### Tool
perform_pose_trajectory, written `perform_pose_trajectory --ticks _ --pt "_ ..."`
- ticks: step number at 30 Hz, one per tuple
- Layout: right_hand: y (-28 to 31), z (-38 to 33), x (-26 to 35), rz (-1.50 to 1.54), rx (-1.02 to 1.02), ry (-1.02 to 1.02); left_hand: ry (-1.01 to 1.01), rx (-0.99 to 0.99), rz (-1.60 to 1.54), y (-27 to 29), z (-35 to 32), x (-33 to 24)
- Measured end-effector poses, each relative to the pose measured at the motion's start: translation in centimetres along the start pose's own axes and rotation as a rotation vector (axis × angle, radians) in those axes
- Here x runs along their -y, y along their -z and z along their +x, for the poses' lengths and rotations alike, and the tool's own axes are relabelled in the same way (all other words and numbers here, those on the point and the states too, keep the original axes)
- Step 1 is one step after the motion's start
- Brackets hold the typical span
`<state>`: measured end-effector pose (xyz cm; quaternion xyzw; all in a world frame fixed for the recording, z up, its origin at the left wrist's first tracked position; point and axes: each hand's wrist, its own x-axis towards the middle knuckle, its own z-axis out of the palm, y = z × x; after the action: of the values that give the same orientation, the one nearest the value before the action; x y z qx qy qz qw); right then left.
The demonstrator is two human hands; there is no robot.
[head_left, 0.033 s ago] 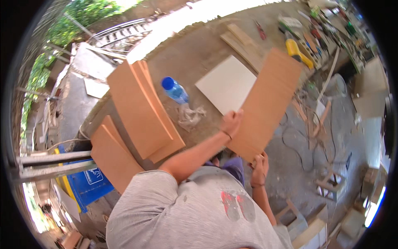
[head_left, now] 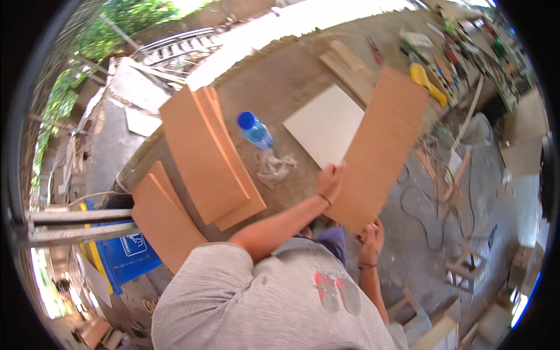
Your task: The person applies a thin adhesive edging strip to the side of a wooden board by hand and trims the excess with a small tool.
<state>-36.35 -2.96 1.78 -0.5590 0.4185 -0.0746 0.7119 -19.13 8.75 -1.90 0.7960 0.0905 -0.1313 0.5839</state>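
Observation:
A long brown wooden board [head_left: 382, 143] is held at a slant in front of me, its far end up and to the right. My left hand [head_left: 331, 182] is closed on its left long edge. At the near right corner, my right hand [head_left: 370, 242] grips the board with bent fingers; part of the grip is hidden. Behind the board a white square panel [head_left: 324, 125] lies on the work surface, partly covered by it. To the left of my left hand are a crumpled pale bag [head_left: 275, 169] and a clear bottle with a blue cap [head_left: 256, 133].
Stacked brown boards [head_left: 201, 157] lie on the left, with more boards [head_left: 163, 216] nearer me. Wood strips [head_left: 348, 67] and a yellow-handled tool [head_left: 424, 83] are at the far right, beside cluttered tools. Cables [head_left: 417, 219] and a small wooden frame [head_left: 466, 265] lie on the right-hand floor.
The surroundings have shifted slightly right and down in the picture. Both hands keep their hold on the board, which is at nearly the same slant.

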Motion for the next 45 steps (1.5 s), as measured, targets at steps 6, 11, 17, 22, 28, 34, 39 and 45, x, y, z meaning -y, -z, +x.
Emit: perform_pose_trajectory --ticks 6,11,17,22,28,34,39,45 --pt "1.2 8.4 2.1 -0.295 0.195 0.352 0.071 -0.344 -0.298 -2.1 -2.6 2.9" --pt "-0.2 13.9 3.8 -0.594 0.333 0.526 0.22 -0.444 -0.419 -3.7 -0.3 5.4" --pt "1.5 17.5 5.9 -0.659 0.364 0.663 0.045 -0.007 0.124 0.0 -0.8 2.8" --pt "3.2 19.1 7.0 -0.434 0.438 0.195 -0.331 0.257 0.689 2.9 1.4 -1.8" --pt "3.8 20.3 7.3 -0.587 0.53 0.395 -1.027 0.348 0.771 -3.0 6.6 -4.5" --pt "5.0 21.2 5.2 -0.497 0.391 0.247 -0.946 0.358 0.92 -4.3 8.1 -3.4" --pt "4.6 19.7 2.5 -0.28 0.156 0.405 -0.929 0.31 0.963 -4.6 8.1 -3.0" --pt "2.9 18.5 0.5 -0.135 -0.098 0.416 -0.939 0.252 0.964 -4.9 8.1 -2.7"
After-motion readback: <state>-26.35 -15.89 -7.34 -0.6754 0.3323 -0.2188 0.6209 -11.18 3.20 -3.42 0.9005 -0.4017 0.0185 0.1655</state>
